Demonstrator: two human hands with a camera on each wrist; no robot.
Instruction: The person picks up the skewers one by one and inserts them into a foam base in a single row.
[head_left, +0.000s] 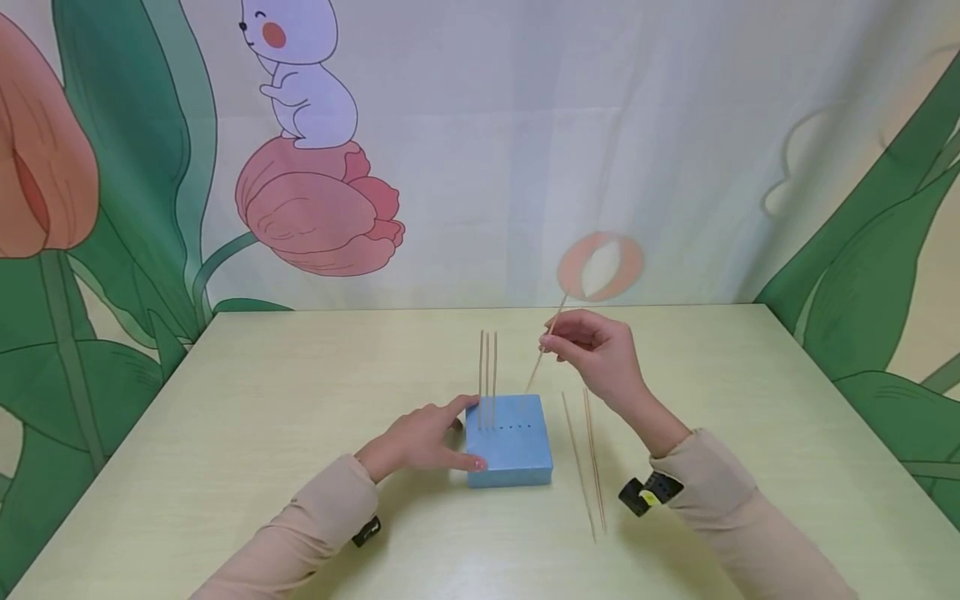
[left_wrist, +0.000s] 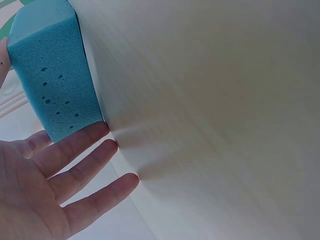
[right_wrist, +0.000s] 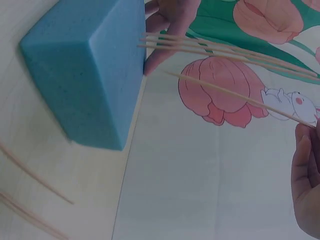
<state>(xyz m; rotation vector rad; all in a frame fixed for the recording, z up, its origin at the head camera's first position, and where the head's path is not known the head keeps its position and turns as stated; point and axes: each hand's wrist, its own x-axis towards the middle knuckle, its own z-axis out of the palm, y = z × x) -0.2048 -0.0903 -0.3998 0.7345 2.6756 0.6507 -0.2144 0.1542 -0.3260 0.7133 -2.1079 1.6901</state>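
Note:
A blue foam block [head_left: 517,454] lies on the table, with three thin wooden sticks [head_left: 487,375] standing upright in its top. Small dark holes continue the row to their right. My left hand [head_left: 423,437] steadies the block's left side, thumb on the front part and index finger near the back corner. Its fingers [left_wrist: 75,177] look straight and spread in the left wrist view. Above the block's back right, my right hand [head_left: 596,350] pinches another wooden stick [right_wrist: 240,96] between thumb and fingers. That stick tilts, its lower tip apart from the block in the right wrist view.
To the right of the block, a loose stick [head_left: 579,467] and a close bunch of sticks [head_left: 596,467] lie on the pale table [head_left: 300,375]. Behind the table hangs a curtain [head_left: 480,208] printed with tulips and a white animal.

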